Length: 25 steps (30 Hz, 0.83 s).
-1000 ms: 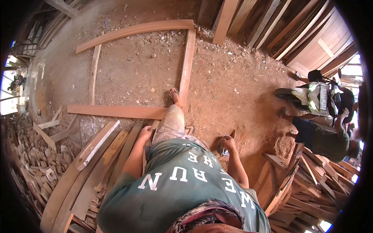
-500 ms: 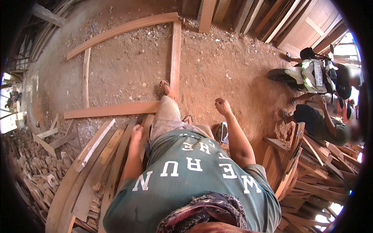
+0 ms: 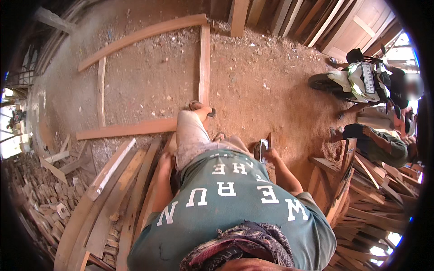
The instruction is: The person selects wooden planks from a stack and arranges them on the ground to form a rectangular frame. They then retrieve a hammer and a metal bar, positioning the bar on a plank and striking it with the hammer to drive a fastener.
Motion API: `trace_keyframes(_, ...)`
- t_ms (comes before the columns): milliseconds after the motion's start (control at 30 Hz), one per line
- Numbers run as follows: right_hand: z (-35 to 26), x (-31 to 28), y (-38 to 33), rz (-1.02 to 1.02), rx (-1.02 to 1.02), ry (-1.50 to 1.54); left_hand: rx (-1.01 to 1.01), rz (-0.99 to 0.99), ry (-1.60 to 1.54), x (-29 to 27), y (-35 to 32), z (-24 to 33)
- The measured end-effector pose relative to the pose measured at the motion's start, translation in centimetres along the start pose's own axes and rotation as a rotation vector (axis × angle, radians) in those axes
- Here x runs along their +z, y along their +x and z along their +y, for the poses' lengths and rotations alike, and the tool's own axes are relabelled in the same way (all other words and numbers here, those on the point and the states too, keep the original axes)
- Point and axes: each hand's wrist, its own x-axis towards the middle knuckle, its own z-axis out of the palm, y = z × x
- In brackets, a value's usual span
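Note:
My left hand (image 3: 166, 161) hangs low beside my left thigh, close to the stacked planks; its fingers are not clear. My right hand (image 3: 271, 156) is down by my right hip, right beside a small dark object with a white-edged, flat face (image 3: 263, 150). Whether that hand touches it I cannot tell, since the fingers are partly hidden. On the ground ahead, several boards form a rough rectangle: a curved far board (image 3: 144, 40), a right board (image 3: 205, 63), a thin left board (image 3: 101, 90) and a near board (image 3: 126, 129). My sandalled foot (image 3: 199, 107) is at the right board's near end.
Long planks (image 3: 108, 198) and many small wood offcuts (image 3: 40, 198) lie at the left. More timber (image 3: 361, 203) is heaped at the right. A motorcycle (image 3: 357, 83) stands at the right, with people (image 3: 384, 144) near it. Upright boards and a panelled door (image 3: 357, 31) lean at the back.
My right hand has dropped back from out in front to beside the dark object at my hip. My left hand has lowered slightly. My front foot has lifted or turned while stepping.

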Motion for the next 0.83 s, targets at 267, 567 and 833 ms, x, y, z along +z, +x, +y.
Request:
trace_keyframes(267,-13.6,-9.4,9.7,0.165,0.012,0.074,-0.024,0.003,0.081,0.7,3.6,-3.1)
trace_keyframes(567,-21.9,-11.7,12.2,0.294,-0.14,0.251,-0.109,0.084,0.048,-1.1,1.3,3.9)
trace_keyframes(833,-9.8,-1.8,10.1,0.043,-0.601,-1.055,-0.172,-0.067,0.159,0.0,7.9,1.7)
